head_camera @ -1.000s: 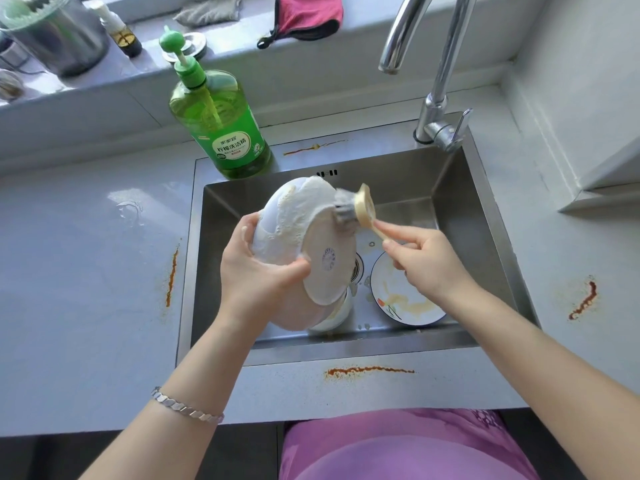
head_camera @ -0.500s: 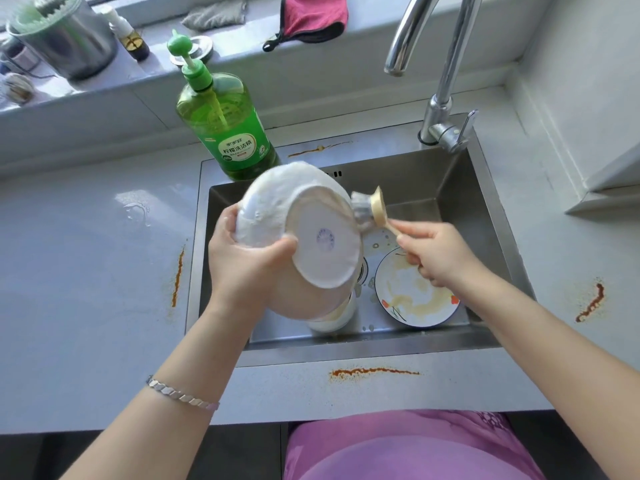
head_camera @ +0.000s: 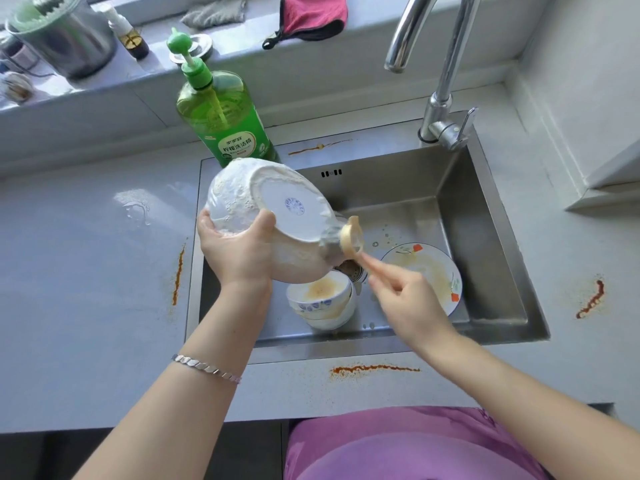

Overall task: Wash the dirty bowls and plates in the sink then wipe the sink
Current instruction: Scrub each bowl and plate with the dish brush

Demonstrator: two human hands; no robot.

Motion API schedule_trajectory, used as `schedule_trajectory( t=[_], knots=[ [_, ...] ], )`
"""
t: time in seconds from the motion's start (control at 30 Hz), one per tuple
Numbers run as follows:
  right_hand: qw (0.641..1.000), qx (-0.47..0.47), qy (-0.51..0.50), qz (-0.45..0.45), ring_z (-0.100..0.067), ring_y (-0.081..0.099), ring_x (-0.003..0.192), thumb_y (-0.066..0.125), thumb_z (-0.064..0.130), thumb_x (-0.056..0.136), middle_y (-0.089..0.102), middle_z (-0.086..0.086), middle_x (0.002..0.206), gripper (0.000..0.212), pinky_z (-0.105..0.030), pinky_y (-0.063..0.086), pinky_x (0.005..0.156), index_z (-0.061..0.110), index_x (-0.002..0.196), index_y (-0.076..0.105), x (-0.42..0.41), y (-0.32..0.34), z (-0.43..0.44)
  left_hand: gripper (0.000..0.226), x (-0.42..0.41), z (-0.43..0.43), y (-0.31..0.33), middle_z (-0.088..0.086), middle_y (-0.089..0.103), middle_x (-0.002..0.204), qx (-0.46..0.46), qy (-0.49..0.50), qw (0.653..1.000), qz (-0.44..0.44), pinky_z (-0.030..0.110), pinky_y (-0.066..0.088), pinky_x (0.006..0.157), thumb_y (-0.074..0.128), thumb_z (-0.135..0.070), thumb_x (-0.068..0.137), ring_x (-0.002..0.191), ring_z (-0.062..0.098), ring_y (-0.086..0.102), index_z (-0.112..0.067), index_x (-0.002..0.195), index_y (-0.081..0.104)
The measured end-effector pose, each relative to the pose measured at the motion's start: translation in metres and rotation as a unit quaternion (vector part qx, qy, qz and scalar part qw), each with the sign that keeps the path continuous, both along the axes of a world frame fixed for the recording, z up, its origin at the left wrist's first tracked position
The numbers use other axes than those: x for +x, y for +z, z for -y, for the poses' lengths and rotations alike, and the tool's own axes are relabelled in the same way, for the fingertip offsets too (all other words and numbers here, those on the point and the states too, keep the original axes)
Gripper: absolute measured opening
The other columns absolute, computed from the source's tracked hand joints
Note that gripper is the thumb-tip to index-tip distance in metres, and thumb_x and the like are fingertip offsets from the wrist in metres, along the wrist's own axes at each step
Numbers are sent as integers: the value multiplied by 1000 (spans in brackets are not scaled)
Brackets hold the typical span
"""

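Note:
My left hand (head_camera: pixel 239 247) grips a soapy white bowl (head_camera: pixel 263 209) over the steel sink (head_camera: pixel 498 209), its underside with a blue stamp turned towards me. My right hand (head_camera: pixel 408 299) pinches the wooden handle of a dish brush (head_camera: pixel 349 237), whose head presses against the bowl's lower right side. Below the bowl stand stacked dirty bowls (head_camera: pixel 322 299) with a blue pattern and brown residue. A dirty plate (head_camera: pixel 429 271) with orange flower marks lies on the sink floor to the right.
A green dish-soap bottle (head_camera: pixel 221 119) stands at the sink's back left corner. The tap (head_camera: pixel 443 98) rises at the back right. Orange sauce stains (head_camera: pixel 374 369) mark the counter around the sink. A red cloth (head_camera: pixel 311 15) and a metal pot (head_camera: pixel 62 39) sit on the sill.
The brush has slid from the bowl's upper right edge down to its lower right side. The bowl has tipped so its base faces up more, uncovering the stacked bowls below.

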State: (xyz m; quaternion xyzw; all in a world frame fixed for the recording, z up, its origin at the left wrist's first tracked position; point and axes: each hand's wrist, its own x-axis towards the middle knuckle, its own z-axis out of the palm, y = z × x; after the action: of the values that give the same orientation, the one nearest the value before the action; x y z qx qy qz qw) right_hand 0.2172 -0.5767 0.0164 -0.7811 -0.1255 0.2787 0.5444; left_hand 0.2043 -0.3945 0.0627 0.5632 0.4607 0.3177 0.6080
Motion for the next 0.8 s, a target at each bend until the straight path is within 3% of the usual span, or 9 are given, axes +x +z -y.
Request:
schedule_trajectory(
  t=[0.1,0.2,0.3,0.4,0.47,0.53,0.67,0.77,0.8],
  knots=[
    [997,10,56,59,-17,67,87,49,14,94,73,3,92,48,-33,55,77,59,110,52,-20,4,4,76,1,-1,2,9,65,108,-9,6,1000,2,36,55,81,68,-12,56,83,17,65,-10,128,45],
    [1000,-3,-1,13,-2,64,91,48,14,95,62,35,88,40,-9,45,73,47,119,52,5,-10,4,59,-2,0,0,0,64,100,-26,3,1000,-4,30,55,79,71,-2,67,80,12,64,-19,116,45],
    [1000,26,1,-11,16,58,79,47,10,95,57,29,96,39,1,38,65,36,124,51,0,-4,8,54,-3,3,0,2,64,105,-35,17,999,-2,27,54,79,67,2,74,84,13,64,-19,119,46],
    [998,35,52,15,24,52,92,49,10,94,57,36,102,46,-1,38,82,53,110,50,-14,3,11,61,-2,1,2,2,63,107,-54,32,998,3,28,54,80,66,2,75,87,14,64,-15,129,43],
    [1000,17,17,4,14,58,94,49,12,95,60,36,97,46,-8,41,86,56,106,49,-2,0,12,57,-3,2,1,-2,62,101,-66,32,997,-2,29,55,80,66,1,76,86,13,64,-18,125,44],
    [1000,-12,-10,17,-4,63,97,48,15,95,68,18,107,45,-20,49,88,58,106,49,3,-4,14,53,-5,3,0,-3,62,98,-74,30,997,-8,27,54,77,66,0,77,82,11,63,-21,121,45],
    [996,1,68,50,-22,64,98,51,14,94,70,-2,107,53,-40,51,89,67,102,52,-18,6,17,53,-5,3,0,-3,61,96,-83,35,996,-9,23,55,70,65,1,77,78,10,62,-21,119,44],
    [999,-19,25,36,9,59,64,50,12,94,65,34,76,46,-10,47,63,54,111,53,5,6,21,51,-8,7,-2,-4,61,94,-77,10,997,-19,22,54,69,65,2,77,78,9,62,-19,119,45],
    [999,-29,3,36,17,56,67,50,12,94,59,41,73,43,-6,44,66,50,113,53,13,5,23,51,-9,9,-2,-3,61,95,-75,-2,997,-21,23,54,70,65,2,77,79,10,62,-18,120,46]
  ],
)
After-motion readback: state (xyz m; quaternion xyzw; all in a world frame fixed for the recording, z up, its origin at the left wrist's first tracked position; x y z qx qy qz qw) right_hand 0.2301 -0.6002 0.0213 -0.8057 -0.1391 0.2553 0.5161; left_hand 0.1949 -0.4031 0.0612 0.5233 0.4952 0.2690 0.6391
